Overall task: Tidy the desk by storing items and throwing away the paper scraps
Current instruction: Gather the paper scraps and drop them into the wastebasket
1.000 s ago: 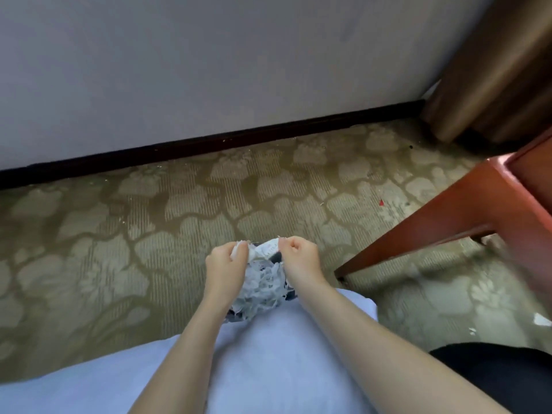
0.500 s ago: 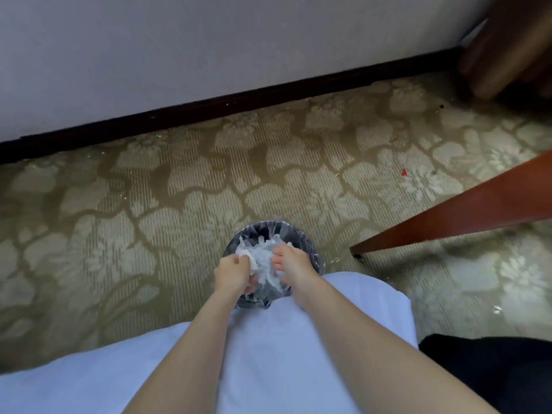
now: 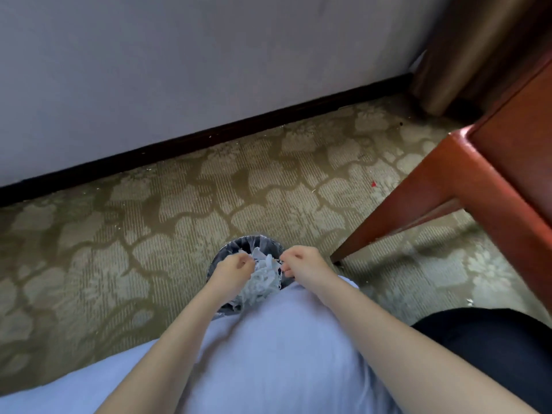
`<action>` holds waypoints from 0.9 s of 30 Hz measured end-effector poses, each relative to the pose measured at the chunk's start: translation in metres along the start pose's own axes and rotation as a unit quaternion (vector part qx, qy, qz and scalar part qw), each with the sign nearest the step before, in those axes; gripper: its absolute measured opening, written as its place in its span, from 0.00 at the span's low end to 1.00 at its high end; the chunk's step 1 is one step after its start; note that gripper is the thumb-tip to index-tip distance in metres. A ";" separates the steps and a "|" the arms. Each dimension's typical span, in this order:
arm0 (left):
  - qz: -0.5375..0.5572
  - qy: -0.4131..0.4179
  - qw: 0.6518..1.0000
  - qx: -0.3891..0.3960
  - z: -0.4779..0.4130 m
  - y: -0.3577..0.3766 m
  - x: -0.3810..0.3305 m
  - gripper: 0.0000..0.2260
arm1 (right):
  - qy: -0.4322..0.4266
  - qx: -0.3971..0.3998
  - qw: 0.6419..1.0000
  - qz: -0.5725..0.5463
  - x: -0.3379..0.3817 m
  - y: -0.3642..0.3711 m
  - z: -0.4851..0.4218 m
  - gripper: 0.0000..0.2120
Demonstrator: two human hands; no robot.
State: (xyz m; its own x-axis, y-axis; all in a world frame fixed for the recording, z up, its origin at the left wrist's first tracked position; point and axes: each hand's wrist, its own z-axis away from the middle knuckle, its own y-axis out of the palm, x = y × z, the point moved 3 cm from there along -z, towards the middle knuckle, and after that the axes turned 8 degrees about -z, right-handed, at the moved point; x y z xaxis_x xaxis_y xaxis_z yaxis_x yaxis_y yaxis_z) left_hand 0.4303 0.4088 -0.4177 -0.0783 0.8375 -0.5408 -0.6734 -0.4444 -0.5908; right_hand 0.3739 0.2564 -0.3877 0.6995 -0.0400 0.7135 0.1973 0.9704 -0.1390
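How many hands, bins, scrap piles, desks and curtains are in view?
Hands: 2 (left hand, right hand)
Bin: 1
Scrap pile: 1
Desk: 1
Curtain: 1
Total: 6

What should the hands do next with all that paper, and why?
Probably open the fingers wide and let the paper fall. The clump of paper scraps sits between the left hand and the right hand, right above the lined bin on the carpet, so it should drop inside. Whether the curled fingers pinch it, I cannot tell.
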 end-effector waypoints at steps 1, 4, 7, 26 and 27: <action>-0.026 0.020 0.999 0.006 0.008 -0.004 -0.016 0.10 | -0.031 -0.001 0.999 0.032 0.006 -0.009 0.009 0.10; -0.121 0.098 0.988 0.016 0.037 -0.017 -0.067 0.12 | -0.107 0.004 0.986 0.129 0.028 -0.039 0.043 0.09; -0.197 0.175 0.964 0.020 0.075 -0.032 -0.120 0.12 | -0.176 -0.011 0.960 0.216 0.054 -0.070 0.087 0.05; -0.328 0.516 0.790 -0.040 0.339 -0.024 -0.385 0.09 | -0.360 -0.317 0.811 0.334 0.065 -0.265 0.444 0.06; -0.333 0.532 0.778 -0.034 0.351 -0.012 -0.396 0.09 | -0.350 -0.335 0.809 0.332 0.055 -0.275 0.459 0.06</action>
State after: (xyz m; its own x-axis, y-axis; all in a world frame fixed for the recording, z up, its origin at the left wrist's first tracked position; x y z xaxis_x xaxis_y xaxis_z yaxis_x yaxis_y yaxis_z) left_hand 0.2114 0.1941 0.0144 0.9482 0.1690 -0.2690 -0.2606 -0.0706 -0.9629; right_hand 0.0425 0.0962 0.0054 0.2894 0.8097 0.5105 0.4291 0.3670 -0.8253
